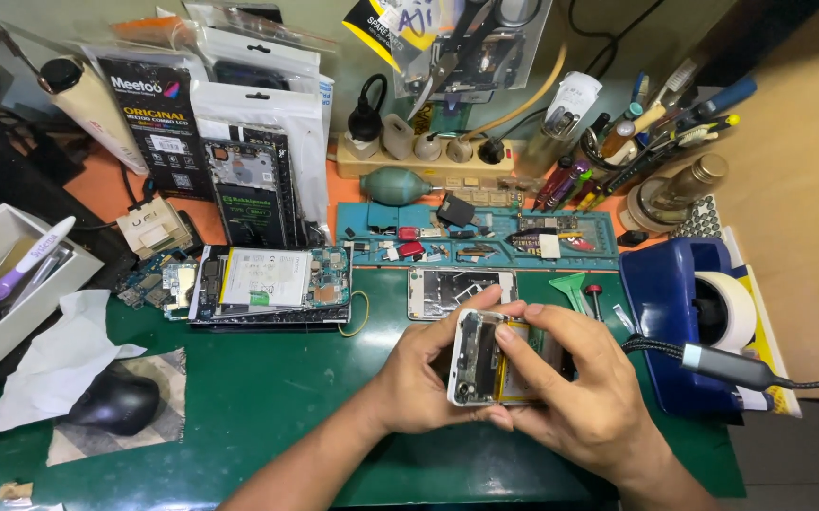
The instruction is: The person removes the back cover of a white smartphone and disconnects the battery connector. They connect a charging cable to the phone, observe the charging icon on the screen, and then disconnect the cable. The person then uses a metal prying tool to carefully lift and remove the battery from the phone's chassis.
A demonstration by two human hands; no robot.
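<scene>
My left hand (419, 374) and my right hand (570, 388) together hold an opened white phone (479, 360) over the green mat (268, 397). Its back is off, so the frame, yellowish battery and inner parts show. The left fingers wrap the phone's left edge and top. My right thumb and fingers press on the phone's middle and right side, hiding much of it. Just beyond the hands lies a bare phone frame (457, 289).
An open phone with its battery (268, 284) lies at left, with a computer mouse (112, 402), a white tissue (50, 355) and a white tray (8, 284). A blue tape dispenser (684, 322) and a cable plug (722, 364) sit at right. A teal parts tray (485, 237), power strip and tool cup stand behind.
</scene>
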